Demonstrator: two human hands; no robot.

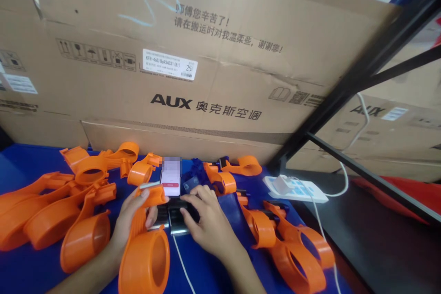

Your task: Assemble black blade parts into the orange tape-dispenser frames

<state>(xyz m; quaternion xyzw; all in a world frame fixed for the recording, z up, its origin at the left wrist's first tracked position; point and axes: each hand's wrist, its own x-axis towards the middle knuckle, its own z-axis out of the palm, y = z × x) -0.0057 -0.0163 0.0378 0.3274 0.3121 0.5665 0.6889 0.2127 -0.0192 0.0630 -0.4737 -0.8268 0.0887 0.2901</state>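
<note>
Big AUX cardboard box (206, 55) walls off the back of the blue table (31, 275), black shelf frame (358, 78) slanting at right. Orange plastic parts (51, 216) heaped left, more at right (292, 248). One orange ring-ended part (146, 257) sits front and centre. Left hand (132, 218) is curled around its neck, gripping; right hand (206, 223), fingers loosely bent, presses on a black metal piece (174, 220) below the phone (171, 183).

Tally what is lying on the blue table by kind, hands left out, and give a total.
Orange plastic parts: about 12, some overlapping, so the count is approximate
Phone: 1
White power strip: 1
Black and metal block under the hands: 1
Total: about 15
</note>
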